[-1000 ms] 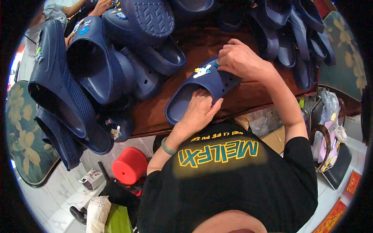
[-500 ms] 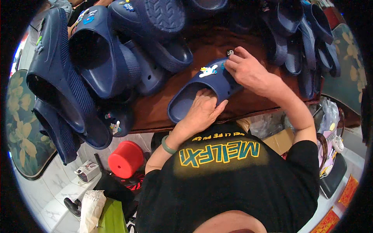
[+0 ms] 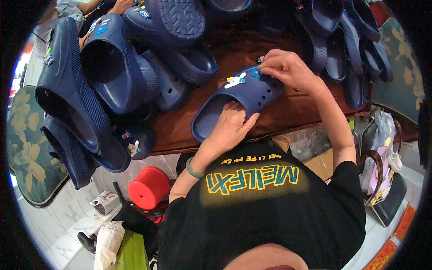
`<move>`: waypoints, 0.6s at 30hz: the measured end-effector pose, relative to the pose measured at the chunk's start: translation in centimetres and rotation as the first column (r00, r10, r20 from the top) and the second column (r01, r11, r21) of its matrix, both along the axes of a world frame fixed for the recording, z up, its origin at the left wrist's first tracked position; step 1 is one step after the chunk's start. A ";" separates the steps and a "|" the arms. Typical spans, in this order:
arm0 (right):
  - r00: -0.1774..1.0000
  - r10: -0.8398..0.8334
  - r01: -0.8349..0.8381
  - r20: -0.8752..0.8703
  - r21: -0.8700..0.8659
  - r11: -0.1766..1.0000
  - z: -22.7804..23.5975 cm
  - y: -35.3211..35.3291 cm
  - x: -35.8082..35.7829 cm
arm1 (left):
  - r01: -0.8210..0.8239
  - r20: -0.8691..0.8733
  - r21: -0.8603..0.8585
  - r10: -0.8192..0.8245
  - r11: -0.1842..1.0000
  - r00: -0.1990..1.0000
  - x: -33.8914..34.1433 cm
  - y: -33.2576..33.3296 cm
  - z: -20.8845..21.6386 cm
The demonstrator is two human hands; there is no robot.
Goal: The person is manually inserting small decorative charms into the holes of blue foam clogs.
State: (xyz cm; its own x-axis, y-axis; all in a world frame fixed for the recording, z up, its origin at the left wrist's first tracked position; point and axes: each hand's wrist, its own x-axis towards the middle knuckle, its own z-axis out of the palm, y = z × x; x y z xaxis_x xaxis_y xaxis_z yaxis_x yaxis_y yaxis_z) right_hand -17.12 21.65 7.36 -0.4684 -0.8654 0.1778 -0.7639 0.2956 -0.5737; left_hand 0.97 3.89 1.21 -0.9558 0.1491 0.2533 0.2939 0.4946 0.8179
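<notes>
A navy blue clog lies tilted on the brown cloth, its toe pointing up and to the right. My left hand grips it, fingers inside the foot opening and thumb outside along the side; the fingertips are hidden in the clog. On its upper sit a white figure-shaped charm and a blue flower-like charm with a pink centre. My right hand is closed in a pinch, its fingertips at the edge of the blue charm. Just beyond the clog shows a small black-and-white charm.
More navy clogs crowd the left side, some with charms, and others hang over the right. The brown cloth covers the table. Below are a red stool, a green bag and a cardboard box. Another person's hand shows at top left.
My right hand has shifted slightly down and right, uncovering the blue charm and the clog's side holes. My left hand still holds the clog.
</notes>
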 end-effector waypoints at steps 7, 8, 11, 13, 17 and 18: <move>0.949 -0.313 0.314 -0.019 0.035 0.949 -0.3 6.1 -0.1 | -0.009 0.049 -0.001 0.009 1.000 0.999 0.2 -0.2 1.1; 0.946 -0.320 0.323 -0.052 0.107 0.940 -1.0 7.3 0.4 | -0.005 0.051 0.004 0.005 1.000 0.999 0.1 -0.1 1.2; 0.880 -0.447 0.472 -0.161 0.196 0.859 -2.8 8.8 3.0 | -0.020 0.074 0.030 0.018 0.999 0.997 0.1 -0.1 1.3; 0.867 -0.467 0.496 -0.175 0.210 0.842 -4.0 9.3 3.9 | 0.003 0.067 -0.001 -0.003 1.000 0.998 0.0 -0.2 1.2; 0.777 -0.628 0.625 0.034 0.068 0.778 -5.6 9.0 5.2 | -0.003 0.068 0.013 0.002 1.000 0.998 0.0 -0.1 0.9; 0.739 -0.663 0.668 0.118 -0.009 0.744 -6.0 8.8 5.5 | -0.009 0.064 -0.001 0.009 1.000 0.998 0.1 -0.2 0.9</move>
